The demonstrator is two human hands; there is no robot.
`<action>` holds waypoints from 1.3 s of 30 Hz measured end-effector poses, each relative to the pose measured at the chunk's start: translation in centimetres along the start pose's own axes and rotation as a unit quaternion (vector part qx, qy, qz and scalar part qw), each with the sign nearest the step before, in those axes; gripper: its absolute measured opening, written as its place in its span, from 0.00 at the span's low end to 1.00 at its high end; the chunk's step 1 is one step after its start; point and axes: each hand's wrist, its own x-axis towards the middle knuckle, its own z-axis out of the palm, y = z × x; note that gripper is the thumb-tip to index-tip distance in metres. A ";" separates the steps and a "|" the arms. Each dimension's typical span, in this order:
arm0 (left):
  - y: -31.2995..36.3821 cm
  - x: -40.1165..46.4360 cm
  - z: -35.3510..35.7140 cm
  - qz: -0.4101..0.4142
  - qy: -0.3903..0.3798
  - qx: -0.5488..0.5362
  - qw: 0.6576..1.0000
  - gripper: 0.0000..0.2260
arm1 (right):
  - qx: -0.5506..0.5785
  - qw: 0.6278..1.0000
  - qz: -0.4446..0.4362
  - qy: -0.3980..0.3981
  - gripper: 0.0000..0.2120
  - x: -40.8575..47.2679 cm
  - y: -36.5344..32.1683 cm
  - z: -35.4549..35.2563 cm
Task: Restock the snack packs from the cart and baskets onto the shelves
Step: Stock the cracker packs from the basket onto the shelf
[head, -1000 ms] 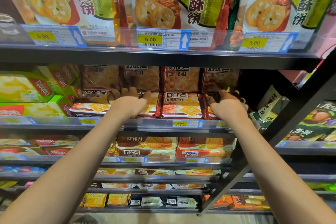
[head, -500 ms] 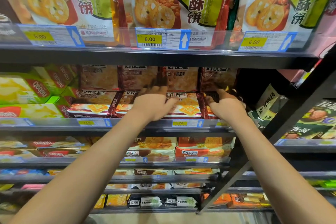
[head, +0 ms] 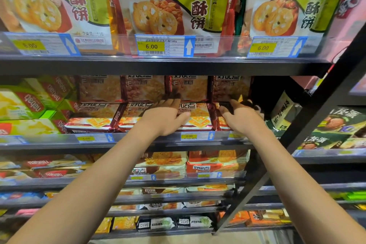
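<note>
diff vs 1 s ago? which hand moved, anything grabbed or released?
The left hand slid rightward along the second shelf, from the second column of red biscuit packs to the third pack, next to the right hand. Its fingers lie on the pack; no clear grip taken or released. The right hand stayed at the rightmost pack. Packs and price tags look unmoved.

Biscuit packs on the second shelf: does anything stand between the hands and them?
Nothing visible does. The left hand already rests on the flat biscuit packs, and the right hand touches the rightmost pack.
</note>
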 end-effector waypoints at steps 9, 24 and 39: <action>1.0 -2.0 3.3 0.007 0.011 0.046 0.999 0.32 | -0.077 0.997 -0.018 0.018 0.34 -1.5 0.2 1.4; 1.3 -3.0 4.1 0.009 0.041 0.037 0.998 0.31 | 0.003 0.998 -0.053 0.046 0.28 -1.0 0.6 1.7; 1.4 -3.4 4.5 0.002 0.052 0.035 0.998 0.31 | -0.026 0.993 -0.119 -0.003 0.31 -1.2 -0.7 0.4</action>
